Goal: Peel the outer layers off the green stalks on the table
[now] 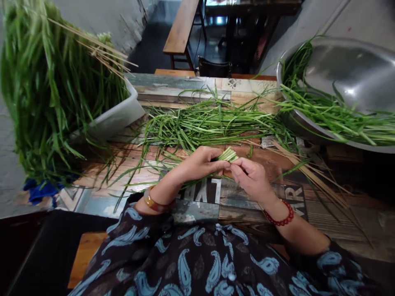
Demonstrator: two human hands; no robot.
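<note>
My left hand (206,161) is wrapped round a small bunch of green chives (227,155), their pale cut ends poking out to the right between thumb and fingers. At those ends, my right hand (250,176) has its thumb and fingertips pinched together, touching the bunch beside the left thumb. What the right fingertips hold, if anything, is too small to make out. Just beyond both hands lies a long loose heap of chives (203,125) across the patchwork-print table (197,211). Dry straw strips (311,176) lie to the right of my right hand.
At left, a white plastic bin (115,113) is piled high with long chives (55,86), straw strips on top. A large metal bowl (348,70) holding more chives stands at right. Blue cloth (41,191) lies at the left edge. Beyond the table are a wooden bench (182,28) and dark furniture.
</note>
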